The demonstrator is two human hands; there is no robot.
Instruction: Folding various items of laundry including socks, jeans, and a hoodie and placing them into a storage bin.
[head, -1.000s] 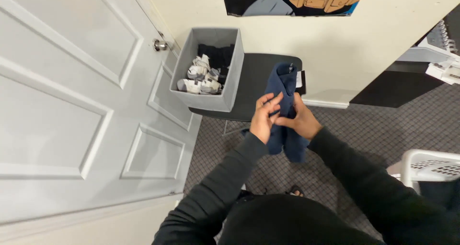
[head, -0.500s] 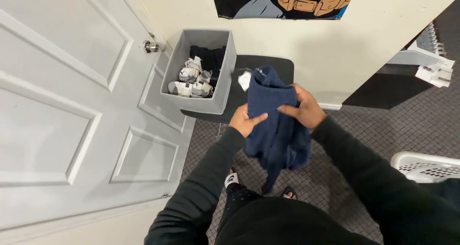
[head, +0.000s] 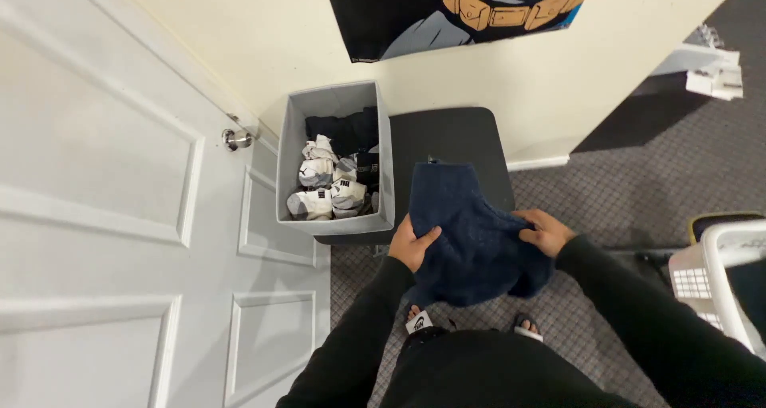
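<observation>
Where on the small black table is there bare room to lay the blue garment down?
The black table is bare on its right and far side, between the grey bin and the wall. The bin, full of socks, takes up the left part. The near edge is covered by the blue garment, held by the left hand and right hand.

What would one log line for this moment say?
left hand: grips blue garment | right hand: grips it too | beside: grey bin of socks

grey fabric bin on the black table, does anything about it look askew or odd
Slightly: the grey fabric bin overhangs the left edge of the black table, close to the white door. Its rolled socks stay inside. Both hands hold the navy garment beside it.
</observation>
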